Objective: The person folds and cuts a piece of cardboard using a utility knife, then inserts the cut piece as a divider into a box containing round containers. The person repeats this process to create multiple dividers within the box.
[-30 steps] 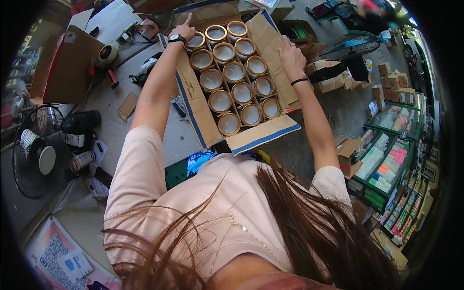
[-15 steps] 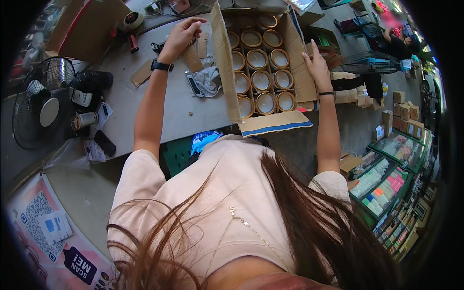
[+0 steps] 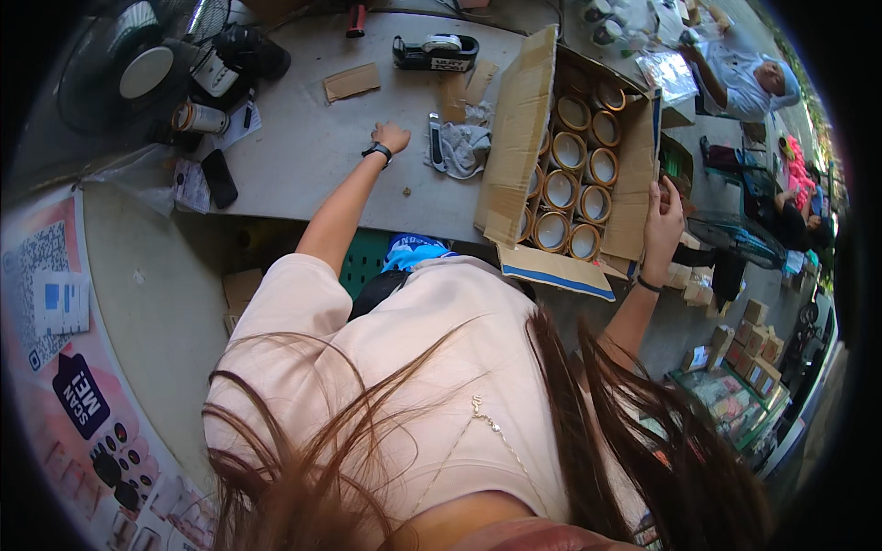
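An open cardboard box [image 3: 524, 165] stands at the right end of the grey table, its flaps folded out. Inside it, glass jars [image 3: 559, 188] with gold-brown rims and pale contents stand in rows. My right hand [image 3: 663, 225] grips the edge of the box's right flap, fingers bent over it. My left hand [image 3: 392, 137] is apart from the box, above or on the table, its fingers curled closed with nothing visible in them. Between that hand and the box lie a grey cloth [image 3: 464, 150] and a box cutter [image 3: 436, 142].
On the table [image 3: 303, 129] are a black tape dispenser [image 3: 436, 52], a cardboard piece [image 3: 352, 83] and a phone [image 3: 219, 178]. A fan [image 3: 138, 64] stands at the left. Beyond the box, at the upper right, sits another person [image 3: 749, 78]. Small cartons [image 3: 753, 340] are stacked at the right.
My view has turned, so the box appears farther right and slanted. My left hand has drawn back from near the box and curled up. My right hand's stretched fingers now bend over the flap.
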`<state>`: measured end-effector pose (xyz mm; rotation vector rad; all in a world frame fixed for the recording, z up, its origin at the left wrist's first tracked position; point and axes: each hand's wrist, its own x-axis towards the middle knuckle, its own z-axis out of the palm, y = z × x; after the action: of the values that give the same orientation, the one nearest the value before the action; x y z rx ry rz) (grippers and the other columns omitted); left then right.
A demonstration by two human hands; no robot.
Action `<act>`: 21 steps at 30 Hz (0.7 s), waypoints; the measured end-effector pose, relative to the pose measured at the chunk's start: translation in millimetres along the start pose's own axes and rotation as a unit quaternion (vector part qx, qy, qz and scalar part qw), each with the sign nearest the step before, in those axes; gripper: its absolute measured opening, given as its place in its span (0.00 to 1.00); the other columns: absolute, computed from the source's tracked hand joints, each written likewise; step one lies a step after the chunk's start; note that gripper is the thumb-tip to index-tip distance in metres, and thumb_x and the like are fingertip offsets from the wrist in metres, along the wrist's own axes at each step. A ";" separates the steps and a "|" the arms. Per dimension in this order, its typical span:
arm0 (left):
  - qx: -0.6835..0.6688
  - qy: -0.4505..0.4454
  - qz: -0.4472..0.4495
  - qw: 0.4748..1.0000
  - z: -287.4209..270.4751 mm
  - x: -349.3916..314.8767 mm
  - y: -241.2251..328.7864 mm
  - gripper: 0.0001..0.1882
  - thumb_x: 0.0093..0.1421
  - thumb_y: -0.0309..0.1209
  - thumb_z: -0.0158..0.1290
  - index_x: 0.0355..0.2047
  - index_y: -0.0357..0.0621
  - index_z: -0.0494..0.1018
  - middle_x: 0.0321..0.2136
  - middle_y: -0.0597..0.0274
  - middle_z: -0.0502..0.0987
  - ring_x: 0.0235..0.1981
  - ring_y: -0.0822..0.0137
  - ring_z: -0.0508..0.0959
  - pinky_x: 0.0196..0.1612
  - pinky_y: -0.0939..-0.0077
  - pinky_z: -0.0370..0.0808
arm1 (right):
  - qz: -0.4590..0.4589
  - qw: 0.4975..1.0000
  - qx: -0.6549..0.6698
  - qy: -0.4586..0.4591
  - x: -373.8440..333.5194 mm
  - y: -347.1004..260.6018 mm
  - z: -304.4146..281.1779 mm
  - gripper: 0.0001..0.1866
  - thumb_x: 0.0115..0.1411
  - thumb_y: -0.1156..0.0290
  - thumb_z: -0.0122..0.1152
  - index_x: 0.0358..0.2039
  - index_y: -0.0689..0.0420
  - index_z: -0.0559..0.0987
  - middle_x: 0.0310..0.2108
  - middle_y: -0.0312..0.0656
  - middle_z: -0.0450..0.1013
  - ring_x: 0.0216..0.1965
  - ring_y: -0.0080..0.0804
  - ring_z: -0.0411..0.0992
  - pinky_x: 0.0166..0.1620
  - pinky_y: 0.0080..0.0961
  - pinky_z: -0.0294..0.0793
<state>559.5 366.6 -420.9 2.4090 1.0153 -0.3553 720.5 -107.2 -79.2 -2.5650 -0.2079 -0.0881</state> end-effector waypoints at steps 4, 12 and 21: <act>-0.065 0.072 -0.090 0.991 -28.5 -24.9 4.4 0.34 0.56 0.45 0.55 0.56 0.33 0.64 0.56 0.33 0.63 0.57 0.32 0.66 0.58 0.47 0.69 | 0.014 0.998 0.063 0.000 -21.0 -8.3 0.0 0.25 0.68 0.53 0.57 0.54 0.61 0.77 0.39 0.44 0.79 0.36 0.27 0.76 0.41 0.24 0.75; -0.067 0.342 -0.360 0.865 -123.7 -27.1 -161.4 0.38 0.54 0.40 0.61 0.58 0.35 0.57 0.54 0.43 0.59 0.54 0.45 0.65 0.52 0.51 0.72 | 0.027 0.998 0.058 -0.011 -36.8 4.0 24.4 0.23 0.68 0.56 0.57 0.52 0.63 0.78 0.39 0.45 0.79 0.38 0.29 0.77 0.42 0.26 0.75; 0.038 0.194 -0.443 0.874 -167.4 -60.3 -410.1 0.62 0.43 0.66 0.63 0.67 0.35 0.54 0.66 0.39 0.57 0.66 0.41 0.60 0.69 0.48 0.55 | -0.008 0.998 -0.046 -0.041 -2.6 -34.6 26.0 0.18 0.68 0.61 0.58 0.50 0.62 0.78 0.36 0.49 0.78 0.34 0.35 0.78 0.40 0.30 0.76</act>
<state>228.6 666.1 -395.6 1.9543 2.3120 -0.2028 712.7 -64.7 -83.0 -2.6613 -0.2620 0.0025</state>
